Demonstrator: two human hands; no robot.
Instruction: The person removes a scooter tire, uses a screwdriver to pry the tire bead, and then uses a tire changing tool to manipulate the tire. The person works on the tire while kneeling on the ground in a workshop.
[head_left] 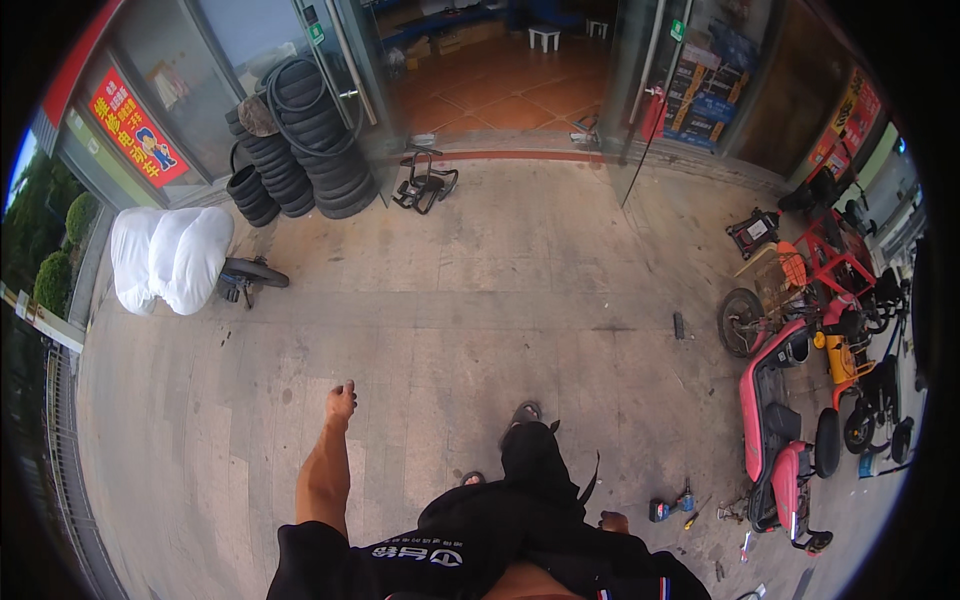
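Grey paving [480, 350] lies beneath our left hand [342, 402], curled in a loose fist. We cannot tell what our right hand [614, 522], near a blue tool [660, 510], grips.

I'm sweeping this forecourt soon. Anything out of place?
Loose tools lie on the paving beside the pink scooter, and a small dark object lies alone farther forward: odd underfoot, possibly trip hazards.

blue-black power tool [660, 511] lying on paving [580, 350], slim yellow tool [691, 521] beside
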